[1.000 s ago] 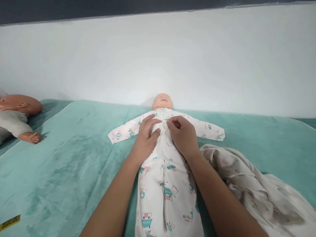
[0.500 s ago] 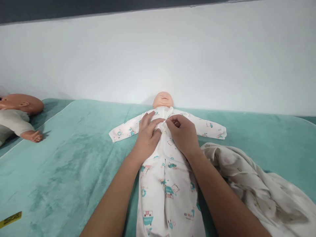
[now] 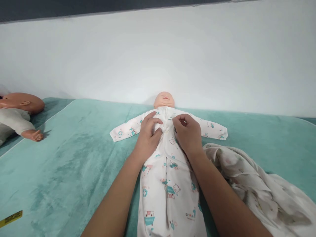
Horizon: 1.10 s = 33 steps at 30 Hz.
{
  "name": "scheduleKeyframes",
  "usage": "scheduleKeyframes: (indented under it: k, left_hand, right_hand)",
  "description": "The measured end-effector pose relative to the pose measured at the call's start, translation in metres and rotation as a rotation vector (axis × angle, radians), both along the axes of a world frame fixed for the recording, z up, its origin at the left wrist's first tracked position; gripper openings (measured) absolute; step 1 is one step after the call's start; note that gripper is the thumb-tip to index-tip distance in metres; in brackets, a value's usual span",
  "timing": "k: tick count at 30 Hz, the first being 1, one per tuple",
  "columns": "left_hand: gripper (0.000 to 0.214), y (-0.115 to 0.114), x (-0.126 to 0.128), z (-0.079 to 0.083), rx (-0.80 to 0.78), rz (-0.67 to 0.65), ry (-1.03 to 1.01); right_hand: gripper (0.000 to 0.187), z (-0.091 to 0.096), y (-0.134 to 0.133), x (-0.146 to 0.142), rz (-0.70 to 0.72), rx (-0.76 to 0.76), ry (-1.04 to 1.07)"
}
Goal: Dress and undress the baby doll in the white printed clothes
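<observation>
A baby doll (image 3: 164, 99) lies on its back with its head toward the wall, dressed in a white printed baby shirt (image 3: 172, 143) and matching white printed pants (image 3: 158, 197). My left hand (image 3: 149, 133) rests on the left side of the shirt's chest, its fingers curved and apart. Across the front opening, my right hand (image 3: 186, 130) has thumb and index finger pinched at the shirt's front edge. A small gap separates the fingertips of my two hands. Whatever fastening lies under the right fingertips is hidden.
A crumpled pale cloth (image 3: 261, 184) lies to the right. At the far left a second doll (image 3: 23, 102) in light clothing lies on its back. A yellow-black tape strip (image 3: 11, 218) is on the green plush cover (image 3: 74, 164). A white wall (image 3: 158, 52) rises behind.
My right hand has shifted slightly right, away from my left fingertips, and the shirt front near the neck now shows wider. My left hand has stayed almost in place.
</observation>
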State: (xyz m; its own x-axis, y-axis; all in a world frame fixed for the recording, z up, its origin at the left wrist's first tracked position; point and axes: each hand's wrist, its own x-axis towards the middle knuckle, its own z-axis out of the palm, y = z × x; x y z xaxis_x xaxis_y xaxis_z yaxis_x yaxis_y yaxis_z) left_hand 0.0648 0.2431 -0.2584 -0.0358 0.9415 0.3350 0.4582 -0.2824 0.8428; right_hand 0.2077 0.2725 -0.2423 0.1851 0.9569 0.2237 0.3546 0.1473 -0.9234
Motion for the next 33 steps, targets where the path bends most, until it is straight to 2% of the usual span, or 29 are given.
scheduleKeyframes:
  k: [4,8,13,18,22,28,33]
  left_hand:
    - [0.018,-0.005,-0.002,0.0,0.056,-0.005,-0.036]
    - [0.015,-0.012,-0.008,-0.002,0.029,-0.062,-0.017]
    - [0.014,-0.014,-0.011,-0.005,0.018,-0.096,-0.019]
    - [0.014,-0.013,-0.01,-0.004,0.011,-0.086,-0.012]
    - [0.015,-0.012,-0.009,-0.004,0.011,-0.061,-0.009]
    - [0.01,-0.013,-0.01,-0.004,0.015,-0.055,-0.026]
    - [0.008,-0.012,-0.01,-0.004,0.011,-0.056,-0.025]
  right_hand:
    - [0.014,0.008,-0.005,0.003,0.013,-0.045,0.052]
    - [0.014,0.023,-0.012,0.01,0.103,-0.085,-0.027]
    - [0.017,0.044,-0.023,0.018,0.189,-0.081,-0.306]
    - [0.024,0.048,-0.038,0.012,0.438,-0.204,-0.65]
    - [0.014,0.04,-0.039,0.004,0.391,-0.13,-0.784]
    - [0.011,0.036,-0.024,0.016,0.522,-0.108,-0.658]
    - [0.006,0.039,-0.018,0.032,0.674,-0.238,-0.436]
